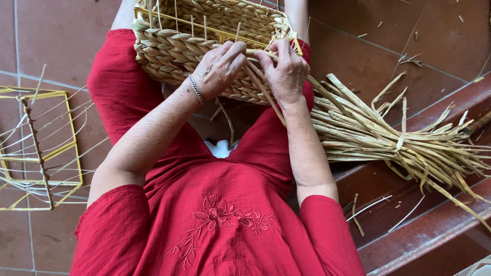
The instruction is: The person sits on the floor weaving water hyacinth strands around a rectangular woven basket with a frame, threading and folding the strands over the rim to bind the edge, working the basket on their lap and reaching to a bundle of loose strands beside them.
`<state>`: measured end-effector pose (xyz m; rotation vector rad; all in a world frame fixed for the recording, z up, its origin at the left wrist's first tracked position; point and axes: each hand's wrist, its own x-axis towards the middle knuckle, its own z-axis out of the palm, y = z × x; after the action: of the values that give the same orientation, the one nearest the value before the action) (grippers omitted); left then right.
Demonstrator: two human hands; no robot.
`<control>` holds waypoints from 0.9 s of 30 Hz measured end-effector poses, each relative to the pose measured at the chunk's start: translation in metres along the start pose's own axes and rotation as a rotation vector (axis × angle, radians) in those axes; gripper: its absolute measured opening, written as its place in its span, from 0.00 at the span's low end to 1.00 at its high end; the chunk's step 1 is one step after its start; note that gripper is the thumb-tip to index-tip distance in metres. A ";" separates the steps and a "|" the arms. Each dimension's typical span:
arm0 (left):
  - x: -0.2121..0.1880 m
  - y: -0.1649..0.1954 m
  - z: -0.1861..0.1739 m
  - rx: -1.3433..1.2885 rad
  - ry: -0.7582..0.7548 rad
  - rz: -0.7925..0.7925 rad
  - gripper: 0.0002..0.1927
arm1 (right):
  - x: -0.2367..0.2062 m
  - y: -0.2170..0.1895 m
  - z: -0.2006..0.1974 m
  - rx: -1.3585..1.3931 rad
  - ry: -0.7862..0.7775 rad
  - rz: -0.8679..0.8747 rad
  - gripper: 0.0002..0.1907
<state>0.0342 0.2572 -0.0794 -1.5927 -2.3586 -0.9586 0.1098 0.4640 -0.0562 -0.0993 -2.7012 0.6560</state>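
Note:
A half-woven straw basket [174, 51] with a yellow wire frame rests on my lap, over my red dress. My left hand [219, 69], with a bracelet at the wrist, presses against the basket's braided side, its fingers pinching straw strands [263, 89] at the rim. My right hand [286, 71] is closed on the same strands right beside it, fingertips nearly touching the left hand's. The strands trail down and to the right from both hands.
A tied bundle of dry straw [388, 135] lies on the red step at my right. An empty yellow wire basket frame [38, 148] stands on the tiled floor at my left. Loose straw bits scatter over the tiles and steps.

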 end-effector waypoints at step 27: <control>0.029 0.001 0.017 0.180 -0.024 -0.110 0.28 | -0.040 -0.035 -0.046 0.111 -0.147 0.008 0.18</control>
<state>0.0267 0.2900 -0.0797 -1.4294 -2.4913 -0.7250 0.1643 0.4469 -0.0150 -0.0344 -2.7975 0.8442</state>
